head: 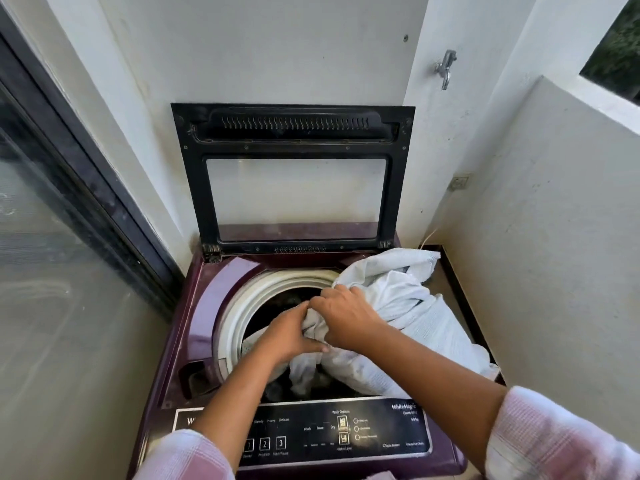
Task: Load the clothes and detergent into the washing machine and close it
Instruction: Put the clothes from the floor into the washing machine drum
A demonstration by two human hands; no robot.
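A maroon top-loading washing machine point(194, 317) stands before me with its black-framed glass lid point(294, 174) raised against the wall. A large white cloth point(408, 306) lies bunched over the right side of the machine and hangs into the round drum opening point(239, 306). My left hand point(291, 332) grips a fold of the white cloth over the drum. My right hand point(346, 315) clutches the same cloth just beside it, the two hands touching. Darker laundry shows dimly inside the drum. No detergent is visible.
The control panel point(311, 433) runs along the machine's near edge. A dark recessed compartment point(197, 374) sits at the machine's front left. A glass sliding door point(52, 237) is on the left, a low white wall point(554, 237) on the right, with a tap point(446, 69) above.
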